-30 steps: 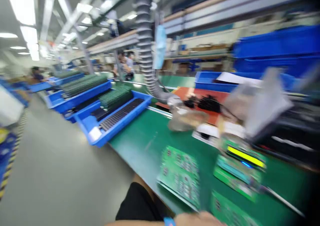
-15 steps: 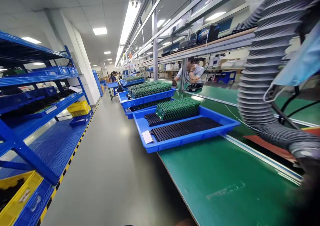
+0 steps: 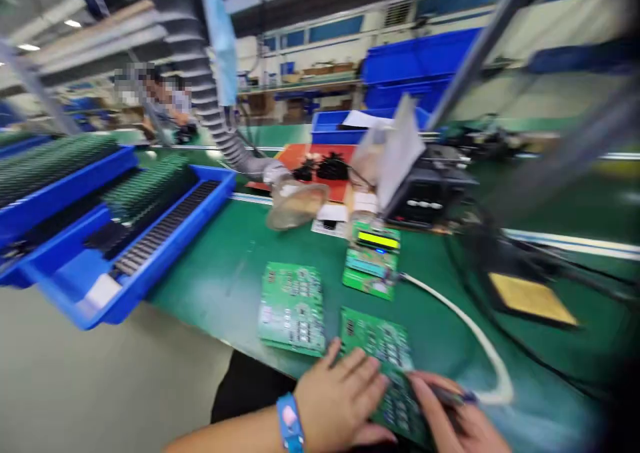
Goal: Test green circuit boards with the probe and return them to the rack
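Observation:
My left hand, with a blue wristband, lies with its fingers stretched over the left side of a green circuit board. My right hand is closed on a dark pen-like probe at that board's right edge; its tip is hidden. From the probe a white cable runs to a small green board with a lit yellow display. Another circuit board lies just beyond my fingers, partly covered. To the left lies a further green circuit board, apart from both hands.
Blue trays at the left hold green boards in black racks. A grey fume hose ends in a clear hood. At the back right stands a black bench unit, near a yellow sponge. Across the bench a person sits.
My view has swung right and down from the aisle and shelves to the bench. Both hands, the circuit boards and the cabled probe now show; the hose and trays have shifted left in view.

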A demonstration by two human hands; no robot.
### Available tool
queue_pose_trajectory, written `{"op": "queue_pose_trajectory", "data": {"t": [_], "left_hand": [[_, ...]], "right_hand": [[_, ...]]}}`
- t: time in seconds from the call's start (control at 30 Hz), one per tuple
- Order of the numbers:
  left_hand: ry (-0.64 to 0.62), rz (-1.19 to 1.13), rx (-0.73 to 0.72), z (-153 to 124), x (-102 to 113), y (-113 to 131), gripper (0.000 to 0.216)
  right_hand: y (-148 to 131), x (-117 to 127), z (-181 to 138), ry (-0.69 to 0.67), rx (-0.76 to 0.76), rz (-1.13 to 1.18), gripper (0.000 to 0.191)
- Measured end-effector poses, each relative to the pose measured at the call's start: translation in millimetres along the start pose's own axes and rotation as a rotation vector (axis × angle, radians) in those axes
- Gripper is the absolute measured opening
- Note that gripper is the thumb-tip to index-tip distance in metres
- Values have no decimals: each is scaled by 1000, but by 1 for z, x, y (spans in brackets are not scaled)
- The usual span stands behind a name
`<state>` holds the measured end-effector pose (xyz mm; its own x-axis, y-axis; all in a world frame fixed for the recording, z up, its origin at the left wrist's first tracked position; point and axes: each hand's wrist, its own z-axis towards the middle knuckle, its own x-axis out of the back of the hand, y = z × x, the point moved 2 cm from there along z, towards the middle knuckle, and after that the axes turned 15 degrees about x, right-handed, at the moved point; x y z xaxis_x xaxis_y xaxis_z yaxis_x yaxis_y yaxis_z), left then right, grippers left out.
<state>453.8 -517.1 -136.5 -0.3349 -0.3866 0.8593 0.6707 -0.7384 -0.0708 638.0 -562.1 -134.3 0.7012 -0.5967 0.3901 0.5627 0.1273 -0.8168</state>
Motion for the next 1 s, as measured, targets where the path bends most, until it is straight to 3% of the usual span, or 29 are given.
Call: {"op": "queue_pose_trajectory", "data": {"t": [0.13, 0.27, 0.43, 0.8, 1.0], "left_hand": [[-18, -230, 42, 0, 4, -2, 56], [-45, -291, 61, 3, 11, -2, 56], [-116, -287, 30, 8, 14, -3, 53], [-107, -310, 32, 7, 14, -3, 51], [-144, -383, 71, 7, 17, -3, 47]], "right_hand": [[-7, 4, -5, -65, 208, -97, 32], [-15, -1, -2, -59, 281, -108, 21], [-14, 1, -4, -71, 275, -100, 15], [-16, 0, -1, -78, 240, -86, 16], [-19, 0, -3, -65, 76, 13, 19]]}}
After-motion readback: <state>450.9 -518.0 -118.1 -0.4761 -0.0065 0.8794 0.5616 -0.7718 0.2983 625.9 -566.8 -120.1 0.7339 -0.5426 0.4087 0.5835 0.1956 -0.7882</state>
